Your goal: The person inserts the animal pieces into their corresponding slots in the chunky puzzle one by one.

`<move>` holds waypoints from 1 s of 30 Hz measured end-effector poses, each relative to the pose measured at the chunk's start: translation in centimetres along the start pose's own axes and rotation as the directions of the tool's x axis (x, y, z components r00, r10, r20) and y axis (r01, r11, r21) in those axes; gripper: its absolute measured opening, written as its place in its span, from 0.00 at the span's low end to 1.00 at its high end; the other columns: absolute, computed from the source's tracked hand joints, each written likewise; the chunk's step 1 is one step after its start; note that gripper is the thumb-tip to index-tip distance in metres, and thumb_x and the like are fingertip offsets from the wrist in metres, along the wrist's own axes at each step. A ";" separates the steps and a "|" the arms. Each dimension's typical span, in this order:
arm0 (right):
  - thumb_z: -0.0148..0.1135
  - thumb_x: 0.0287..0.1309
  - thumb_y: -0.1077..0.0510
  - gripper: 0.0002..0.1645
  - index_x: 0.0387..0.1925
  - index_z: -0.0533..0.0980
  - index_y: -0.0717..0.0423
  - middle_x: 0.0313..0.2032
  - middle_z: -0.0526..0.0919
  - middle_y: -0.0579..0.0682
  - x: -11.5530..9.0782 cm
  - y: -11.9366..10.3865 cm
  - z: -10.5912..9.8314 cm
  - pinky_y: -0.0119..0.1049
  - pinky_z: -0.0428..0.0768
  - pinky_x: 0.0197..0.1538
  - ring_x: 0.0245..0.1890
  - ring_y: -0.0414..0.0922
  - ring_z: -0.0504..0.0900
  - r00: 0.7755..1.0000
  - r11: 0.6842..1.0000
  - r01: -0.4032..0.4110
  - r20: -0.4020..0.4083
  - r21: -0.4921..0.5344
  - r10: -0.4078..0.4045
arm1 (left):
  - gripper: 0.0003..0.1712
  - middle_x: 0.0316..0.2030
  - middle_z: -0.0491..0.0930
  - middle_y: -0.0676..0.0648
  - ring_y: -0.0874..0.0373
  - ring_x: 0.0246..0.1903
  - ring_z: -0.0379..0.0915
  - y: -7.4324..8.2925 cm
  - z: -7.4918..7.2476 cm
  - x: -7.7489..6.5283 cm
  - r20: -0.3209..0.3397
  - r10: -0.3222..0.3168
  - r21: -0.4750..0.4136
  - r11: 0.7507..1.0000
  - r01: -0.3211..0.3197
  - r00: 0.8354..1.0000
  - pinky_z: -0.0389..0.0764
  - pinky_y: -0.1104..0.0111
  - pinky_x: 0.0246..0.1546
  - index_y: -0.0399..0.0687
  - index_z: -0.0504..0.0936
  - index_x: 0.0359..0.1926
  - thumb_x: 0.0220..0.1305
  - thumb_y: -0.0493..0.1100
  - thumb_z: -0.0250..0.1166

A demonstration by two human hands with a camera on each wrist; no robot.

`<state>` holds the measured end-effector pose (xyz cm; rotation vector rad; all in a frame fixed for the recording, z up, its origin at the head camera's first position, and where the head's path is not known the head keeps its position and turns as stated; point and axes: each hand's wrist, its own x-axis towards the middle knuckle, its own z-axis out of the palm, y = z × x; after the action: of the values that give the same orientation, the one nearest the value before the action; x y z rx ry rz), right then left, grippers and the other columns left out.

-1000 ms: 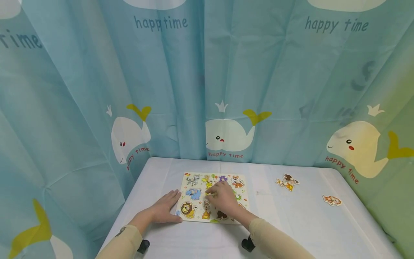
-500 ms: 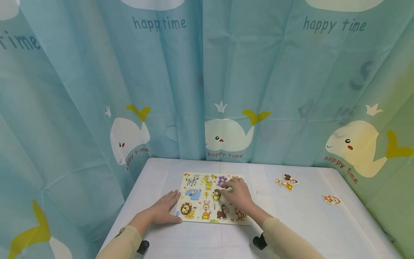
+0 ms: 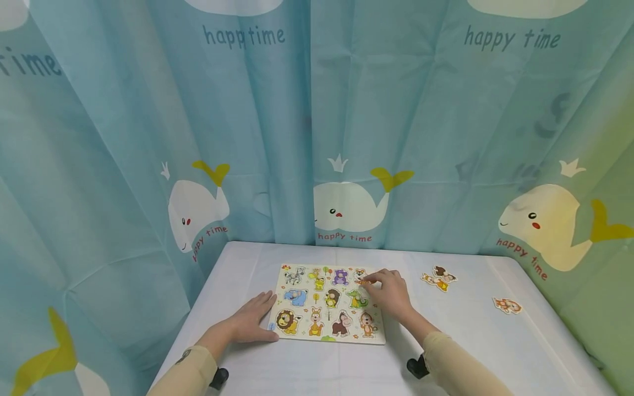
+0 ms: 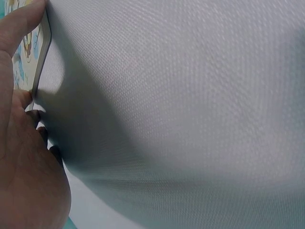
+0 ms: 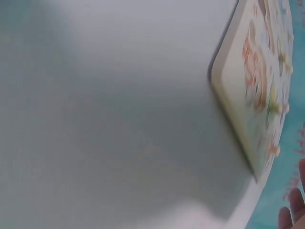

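A cream animal puzzle board (image 3: 378, 335) lies on the white table. My left hand (image 3: 252, 319) rests along its left edge, fingers extended, thumb at the near corner; the left wrist view shows the thumb by the board's edge. My right hand (image 3: 389, 292) is over the board's right edge, with fingertips overlapping the orange tiger (image 3: 360, 273) in the upper right corner. Its thumb and fingers are loosely bent, and no lifted piece shows in them. In the right wrist view, its fingers (image 5: 296, 198) are beyond the board, apart from the small pegs (image 5: 275, 150).
Right of the board lie loose animal pieces: a brown one (image 3: 446, 273) overlapping a yellow-orange one (image 3: 436, 282), and an orange-brown one (image 3: 507, 306) farther right. A blue curtain (image 3: 426, 110) with whales hangs behind the table.
My right hand has moved rightward across the board, from near the giraffe to the tiger, uncovering the hedgehog, the crocodile and the lower-right animals. My left hand and the loose pieces have stayed put.
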<state>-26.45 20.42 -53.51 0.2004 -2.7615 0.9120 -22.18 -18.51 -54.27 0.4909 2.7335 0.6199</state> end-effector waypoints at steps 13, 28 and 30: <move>0.69 0.63 0.54 0.14 0.46 0.87 0.57 0.43 0.86 0.57 0.3 4.7 -3.3 0.59 0.73 0.51 0.50 0.60 0.75 0.998 0.996 -0.025 -0.053 -0.087 0.020 | 0.64 0.79 0.54 0.41 0.42 0.78 0.46 -0.3 0.2 0.1 -0.007 0.000 0.010 1.000 0.000 1.000 0.56 0.44 0.75 0.43 0.59 0.79 0.50 0.70 0.74; 0.66 0.64 0.57 0.14 0.47 0.86 0.60 0.41 0.86 0.60 -0.5 8.8 -5.9 0.64 0.73 0.47 0.46 0.65 0.78 0.993 0.979 -0.088 -0.094 -0.186 0.071 | 0.64 0.79 0.53 0.41 0.41 0.78 0.44 -0.4 0.2 0.3 -0.005 -0.001 -0.002 1.000 0.001 1.000 0.54 0.43 0.75 0.42 0.58 0.79 0.50 0.69 0.73; 0.65 0.65 0.57 0.15 0.48 0.86 0.61 0.43 0.86 0.61 -0.6 9.2 -6.3 0.66 0.72 0.48 0.49 0.67 0.76 0.992 0.978 -0.113 -0.083 -0.177 0.100 | 0.64 0.79 0.53 0.40 0.40 0.78 0.45 -0.3 0.2 0.3 -0.005 0.003 -0.007 1.000 -0.003 1.000 0.54 0.43 0.75 0.41 0.58 0.79 0.51 0.68 0.73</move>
<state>-26.61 31.59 -54.03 -0.0124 -2.7874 0.6714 -22.49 -18.62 -54.66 0.4927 2.7347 0.6312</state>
